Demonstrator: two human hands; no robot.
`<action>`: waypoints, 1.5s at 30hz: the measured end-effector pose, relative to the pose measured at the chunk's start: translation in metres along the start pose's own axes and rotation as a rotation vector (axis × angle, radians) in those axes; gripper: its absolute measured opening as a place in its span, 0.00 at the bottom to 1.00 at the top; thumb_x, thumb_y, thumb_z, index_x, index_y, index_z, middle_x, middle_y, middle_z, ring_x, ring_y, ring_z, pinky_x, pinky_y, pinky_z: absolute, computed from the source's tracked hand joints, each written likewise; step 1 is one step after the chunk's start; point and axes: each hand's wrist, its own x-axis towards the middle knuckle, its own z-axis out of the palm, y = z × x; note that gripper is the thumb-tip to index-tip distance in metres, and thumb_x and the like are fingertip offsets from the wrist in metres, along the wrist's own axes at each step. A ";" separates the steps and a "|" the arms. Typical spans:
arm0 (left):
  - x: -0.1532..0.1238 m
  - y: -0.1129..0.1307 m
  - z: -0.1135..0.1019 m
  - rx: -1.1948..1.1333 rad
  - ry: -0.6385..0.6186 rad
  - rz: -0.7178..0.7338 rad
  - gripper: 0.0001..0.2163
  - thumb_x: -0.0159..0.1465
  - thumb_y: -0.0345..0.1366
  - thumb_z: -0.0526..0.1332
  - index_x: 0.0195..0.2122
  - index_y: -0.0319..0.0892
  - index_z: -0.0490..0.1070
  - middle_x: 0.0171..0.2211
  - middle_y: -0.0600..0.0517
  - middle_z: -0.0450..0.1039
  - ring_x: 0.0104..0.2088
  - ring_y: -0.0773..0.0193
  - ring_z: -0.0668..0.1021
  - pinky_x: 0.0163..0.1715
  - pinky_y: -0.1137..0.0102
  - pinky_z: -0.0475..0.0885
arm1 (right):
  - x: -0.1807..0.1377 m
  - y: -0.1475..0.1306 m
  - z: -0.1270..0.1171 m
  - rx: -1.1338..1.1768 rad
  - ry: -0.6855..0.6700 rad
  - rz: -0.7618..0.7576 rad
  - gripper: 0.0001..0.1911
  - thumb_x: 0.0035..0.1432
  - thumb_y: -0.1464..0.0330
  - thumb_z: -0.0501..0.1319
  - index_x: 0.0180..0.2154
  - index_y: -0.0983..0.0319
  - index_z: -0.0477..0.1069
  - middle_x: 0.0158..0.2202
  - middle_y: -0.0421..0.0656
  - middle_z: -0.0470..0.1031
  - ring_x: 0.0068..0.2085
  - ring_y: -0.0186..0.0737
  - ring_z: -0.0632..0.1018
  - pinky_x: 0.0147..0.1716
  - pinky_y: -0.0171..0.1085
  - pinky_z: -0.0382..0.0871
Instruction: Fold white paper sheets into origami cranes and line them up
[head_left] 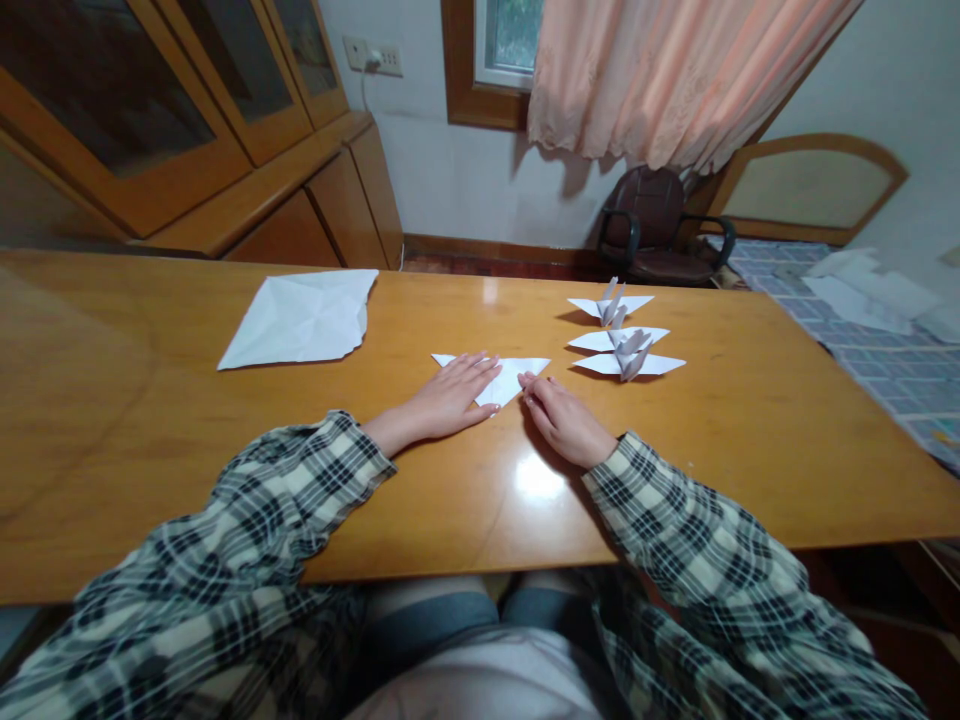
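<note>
A white sheet of paper folded into a triangle [513,378] lies on the table in front of me, its point toward me. My left hand [459,392] rests flat over the left part of it, fingers stretched out, hiding some of the paper. At the slanting right edge is my right hand [559,415], its fingers curled and pressed together on the paper near the right corner. To the right of it, three folded paper cranes stand in a row, the nearest crane [631,360] closest to my right hand.
The wooden table [420,500] spans the view. On its far left lies a creased, unfolded white sheet [304,320]. Beyond the table are a wooden cabinet [300,190], a dark office chair [652,225] and a bed [847,350] with white sheets on it.
</note>
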 end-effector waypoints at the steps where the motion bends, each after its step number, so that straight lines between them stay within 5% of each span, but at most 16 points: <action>1: 0.000 0.000 0.000 -0.001 0.000 0.001 0.33 0.67 0.57 0.45 0.68 0.42 0.48 0.68 0.44 0.49 0.68 0.52 0.52 0.66 0.56 0.47 | 0.000 0.001 0.000 -0.005 0.011 0.002 0.18 0.69 0.65 0.46 0.56 0.63 0.63 0.60 0.54 0.67 0.62 0.48 0.67 0.62 0.56 0.58; 13: 0.000 0.001 -0.002 0.004 0.002 0.002 0.33 0.67 0.56 0.45 0.68 0.41 0.49 0.69 0.43 0.49 0.68 0.51 0.52 0.66 0.56 0.47 | 0.003 0.011 0.004 -0.075 0.118 0.065 0.23 0.67 0.64 0.48 0.59 0.68 0.58 0.57 0.61 0.67 0.61 0.54 0.67 0.60 0.57 0.61; 27: 0.000 0.001 -0.002 0.002 0.003 0.004 0.33 0.67 0.56 0.46 0.68 0.41 0.50 0.68 0.43 0.50 0.68 0.51 0.52 0.66 0.55 0.47 | 0.004 0.012 0.005 -0.071 0.144 0.087 0.14 0.66 0.63 0.51 0.48 0.65 0.63 0.53 0.59 0.70 0.61 0.55 0.65 0.61 0.59 0.58; 34: 0.000 0.000 0.000 0.002 -0.002 0.002 0.34 0.67 0.57 0.45 0.68 0.41 0.48 0.68 0.44 0.49 0.68 0.52 0.52 0.67 0.56 0.46 | 0.003 0.004 0.000 -0.007 0.132 -0.010 0.20 0.66 0.63 0.49 0.55 0.65 0.62 0.64 0.59 0.57 0.68 0.52 0.54 0.64 0.59 0.51; 39: -0.001 0.000 0.000 -0.004 0.016 0.016 0.33 0.67 0.56 0.45 0.68 0.42 0.48 0.68 0.44 0.50 0.68 0.53 0.52 0.66 0.56 0.46 | 0.001 -0.010 -0.003 0.014 -0.059 -0.219 0.22 0.67 0.64 0.50 0.60 0.62 0.57 0.60 0.54 0.67 0.64 0.46 0.64 0.64 0.57 0.52; 45: -0.001 0.001 0.000 -0.009 0.019 0.018 0.33 0.67 0.56 0.46 0.68 0.42 0.48 0.69 0.44 0.49 0.68 0.53 0.52 0.67 0.56 0.45 | 0.000 -0.013 -0.002 -0.036 -0.056 -0.163 0.17 0.68 0.65 0.50 0.55 0.63 0.61 0.57 0.53 0.71 0.57 0.45 0.72 0.64 0.55 0.53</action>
